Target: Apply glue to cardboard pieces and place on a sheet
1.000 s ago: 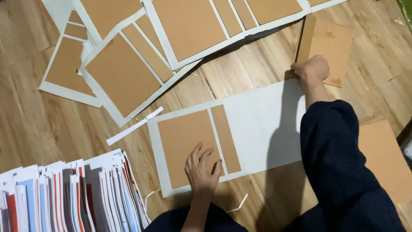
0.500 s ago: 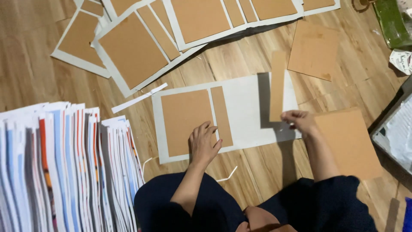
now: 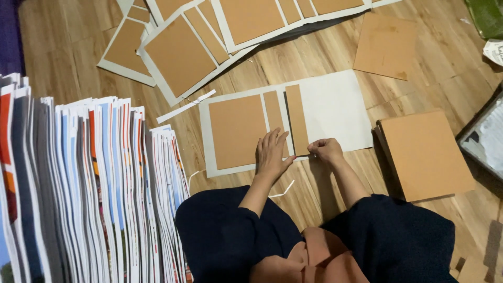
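Left hand (image 3: 272, 153) flat, fingers spread, pressing a narrow cardboard strip (image 3: 274, 118) on the grey paper sheet (image 3: 335, 107). Right hand (image 3: 326, 150) curled, pinching the second strip (image 3: 297, 119) at its near end. Matte brown board, smooth paper, wooden floor (image 3: 68, 47) beneath the sheet.

printed sheets (image 3: 94, 188), cardboard stack (image 3: 427, 154), finished covers (image 3: 181, 55).

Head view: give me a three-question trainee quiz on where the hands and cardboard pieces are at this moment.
1. True or false: the left hand lies flat on the grey sheet.
2. What does the right hand pinch? A) the lower end of the right narrow strip B) the stack of cardboard squares C) the loose paper sliver
3. How many brown pieces lie on the grey sheet?

Key: 1 true, its fingers over the large cardboard panel and the middle strip. 2 A. 3 three: one panel and two strips.
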